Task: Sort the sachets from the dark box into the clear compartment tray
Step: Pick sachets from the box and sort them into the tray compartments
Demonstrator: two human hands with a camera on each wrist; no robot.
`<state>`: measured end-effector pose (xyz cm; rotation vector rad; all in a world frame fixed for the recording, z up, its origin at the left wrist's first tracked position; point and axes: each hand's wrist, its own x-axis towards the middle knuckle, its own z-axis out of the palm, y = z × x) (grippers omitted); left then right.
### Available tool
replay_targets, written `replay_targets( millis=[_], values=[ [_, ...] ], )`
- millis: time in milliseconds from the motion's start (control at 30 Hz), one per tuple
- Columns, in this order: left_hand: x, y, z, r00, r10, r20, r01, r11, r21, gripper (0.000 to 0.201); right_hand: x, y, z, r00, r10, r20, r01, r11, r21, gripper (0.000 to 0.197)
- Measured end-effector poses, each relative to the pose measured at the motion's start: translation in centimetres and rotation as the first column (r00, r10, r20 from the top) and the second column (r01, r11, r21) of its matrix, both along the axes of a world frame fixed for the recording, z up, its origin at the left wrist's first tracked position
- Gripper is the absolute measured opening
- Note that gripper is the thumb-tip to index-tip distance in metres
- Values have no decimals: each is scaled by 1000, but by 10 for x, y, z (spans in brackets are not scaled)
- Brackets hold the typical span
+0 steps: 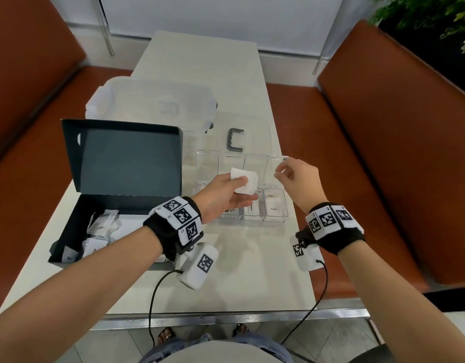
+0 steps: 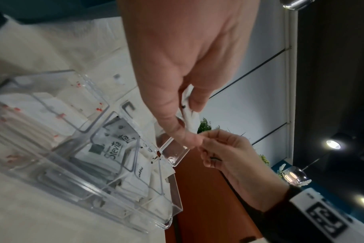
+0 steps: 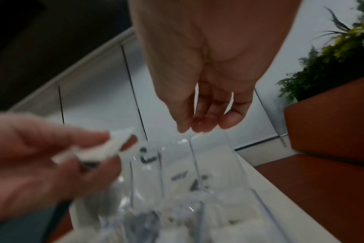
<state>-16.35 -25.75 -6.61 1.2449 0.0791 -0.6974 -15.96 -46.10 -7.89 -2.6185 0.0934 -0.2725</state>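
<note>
The dark box (image 1: 121, 163) stands open on the left of the table, with several white sachets (image 1: 95, 231) in its near end. To its right sits the clear compartment tray (image 1: 285, 218); its near compartments hold sachets, one marked Sugar (image 1: 274, 208), another Stevia (image 2: 112, 151). My left hand (image 1: 236, 191) hovers over the middle of the tray and pinches a small white sachet (image 1: 248, 178) between thumb and fingers; the same sachet (image 2: 190, 118) shows edge-on in the left wrist view. My right hand (image 1: 281, 171) hangs over the tray's far right corner, its fingers (image 3: 199, 126) loosely curled and empty.
A clear plastic lid (image 1: 153, 106) lies behind the dark box, and a grey C-shaped handle (image 1: 236, 140) lies beyond the tray. Orange benches (image 1: 383, 127) flank the narrow table (image 1: 252, 271). Cables run from both wrists over the near edge.
</note>
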Motion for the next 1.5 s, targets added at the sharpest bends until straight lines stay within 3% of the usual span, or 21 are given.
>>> replay_targets(
  millis=[167, 300, 400, 533, 733, 833, 933, 1033, 1100, 1167, 1267, 1333, 1500],
  values=[
    [2, -16, 1, 984, -47, 173, 29, 994, 103, 18, -15, 7, 19, 975, 141, -170, -70, 928, 365, 22],
    [3, -25, -3, 968, 51, 246, -94, 982, 165, 23, -25, 3, 23, 972, 157, -177, -3, 757, 654, 27],
    [1, -34, -4, 977, 59, 205, -86, 988, 125, 24, -30, -4, 19, 965, 173, -200, 4, 747, 665, 22],
    [0, -47, -4, 963, -51, 266, -29, 956, 290, 9, -31, -13, 19, 976, 82, -203, 78, 737, 671, 14],
    [-3, -59, -5, 981, 11, 193, -46, 983, 178, 17, -33, -22, 5, 979, 22, -204, 140, 655, 742, 10],
    [-2, -60, -8, 968, -83, 236, 2, 946, 324, 10, -29, -31, -3, 977, -62, -203, 187, 705, 684, 12],
    [0, -55, -16, 919, -151, 364, -55, 866, 497, 8, -21, -37, -8, 982, -106, -158, 168, 875, 454, 12],
    [0, -49, -20, 774, -411, 482, -41, 726, 686, 13, -17, -30, -11, 994, -93, -60, 107, 949, 295, 10],
    [-2, -47, -21, 598, -658, 459, -27, 555, 831, 23, -16, -23, -15, 997, -71, -5, 70, 965, 254, 11],
    [-8, -49, -24, 420, -839, 345, -67, 351, 934, 34, -17, -17, -20, 998, -55, 6, 52, 971, 235, 13],
    [-14, -51, -31, 263, -952, 156, -119, 129, 984, 50, -19, -11, -27, 999, -47, 1, 45, 976, 213, 15],
    [-16, -53, -36, 218, -971, 95, -120, 70, 990, 53, -21, -8, -31, 999, -41, 6, 39, 975, 217, 15],
    [-18, -53, -37, 220, -972, 79, -101, 58, 993, 54, -20, -3, -34, 999, -30, 14, 25, 966, 257, 14]
  ],
)
